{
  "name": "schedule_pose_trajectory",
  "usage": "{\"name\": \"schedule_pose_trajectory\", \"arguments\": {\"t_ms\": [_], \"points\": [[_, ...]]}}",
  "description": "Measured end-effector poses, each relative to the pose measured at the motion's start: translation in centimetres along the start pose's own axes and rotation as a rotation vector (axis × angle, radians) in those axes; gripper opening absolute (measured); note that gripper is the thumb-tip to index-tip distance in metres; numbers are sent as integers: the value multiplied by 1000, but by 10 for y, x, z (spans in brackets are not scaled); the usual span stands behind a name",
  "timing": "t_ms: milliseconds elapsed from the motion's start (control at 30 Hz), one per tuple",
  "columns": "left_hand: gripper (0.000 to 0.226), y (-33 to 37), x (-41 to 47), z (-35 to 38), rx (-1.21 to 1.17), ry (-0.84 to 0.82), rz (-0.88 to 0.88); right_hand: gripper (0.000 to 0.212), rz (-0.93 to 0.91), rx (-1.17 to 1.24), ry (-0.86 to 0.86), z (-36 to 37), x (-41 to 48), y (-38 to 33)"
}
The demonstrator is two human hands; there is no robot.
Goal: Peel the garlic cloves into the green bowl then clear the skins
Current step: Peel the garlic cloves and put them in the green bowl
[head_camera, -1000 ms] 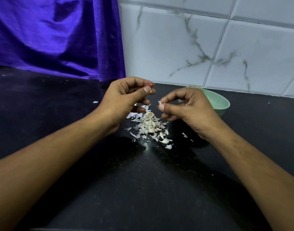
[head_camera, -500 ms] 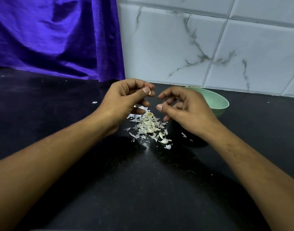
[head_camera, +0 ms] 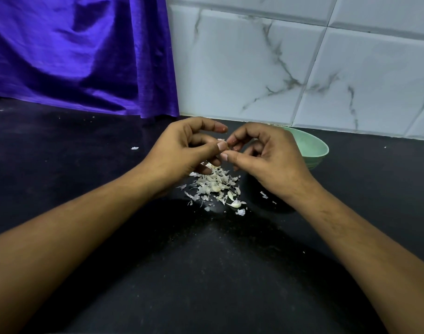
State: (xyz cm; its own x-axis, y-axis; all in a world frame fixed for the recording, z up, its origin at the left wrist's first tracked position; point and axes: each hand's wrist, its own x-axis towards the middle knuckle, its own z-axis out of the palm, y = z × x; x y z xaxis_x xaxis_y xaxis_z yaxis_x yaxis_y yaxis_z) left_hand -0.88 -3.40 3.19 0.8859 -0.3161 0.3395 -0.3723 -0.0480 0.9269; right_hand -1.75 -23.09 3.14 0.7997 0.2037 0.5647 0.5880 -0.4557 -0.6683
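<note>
Trainee: Since the earlier frame, what has been moved?

Instructor: Only the right hand [head_camera: 266, 157] has been brought in, away from the green bowl [head_camera: 319, 147], until its fingertips meet those of the left hand [head_camera: 189, 150]. The garlic clove [head_camera: 221, 140] is pinched between the left thumb and forefinger, just left of the bowl and above the pile of skins [head_camera: 213, 186]. The right thumb and forefinger are closed on its skin.

Trainee: How is the clove to be handled?

Instructor: It is judged light, small and firm, with dry, papery skin that tears readily. Once bared, it may be slippery. Hold should be taken at the ends, and the skin lifted from the tip with a nail.

Trainee: And the surroundings?

Instructor: The bowl is set on a black countertop [head_camera: 206, 273], against which pale scraps show plainly. Behind the bowl a marbled tile wall [head_camera: 278, 68] is seen, and a purple cloth [head_camera: 81, 56] hangs well to the bowl's left.
</note>
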Motion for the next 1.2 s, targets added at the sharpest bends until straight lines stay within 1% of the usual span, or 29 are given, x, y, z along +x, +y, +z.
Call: {"name": "schedule_pose_trajectory", "arguments": {"t_ms": [100,267,367,500,667,767,867,967,1067,1200], "points": [[32,2,0,0,-117,2,-83,15,-25,18,-11,0,1,1],[44,4,1,-2,-192,1,-162,15,3,186,-15,2,1,1],[42,5,1,-3,-221,-24,-208,16,43,263,-21,1,2,0],[41,5,1,-4,-234,-25,-224,11,109,316,-19,0,2,-1],[40,4,1,-4,-205,-16,-200,9,101,265,-28,-3,2,-3],[38,3,1,-4,-175,-5,-177,6,64,183,-38,-2,2,-4],[36,2,0,-2,-132,7,-146,7,36,109,-42,-3,1,-5],[39,2,0,0,-100,14,-112,8,29,61,-48,-3,0,-6],[39,3,-1,2,-72,17,-89,3,39,49,-34,-2,0,-6],[32,3,-2,3,-45,17,-70,6,48,67,-28,-2,0,-6]]}}
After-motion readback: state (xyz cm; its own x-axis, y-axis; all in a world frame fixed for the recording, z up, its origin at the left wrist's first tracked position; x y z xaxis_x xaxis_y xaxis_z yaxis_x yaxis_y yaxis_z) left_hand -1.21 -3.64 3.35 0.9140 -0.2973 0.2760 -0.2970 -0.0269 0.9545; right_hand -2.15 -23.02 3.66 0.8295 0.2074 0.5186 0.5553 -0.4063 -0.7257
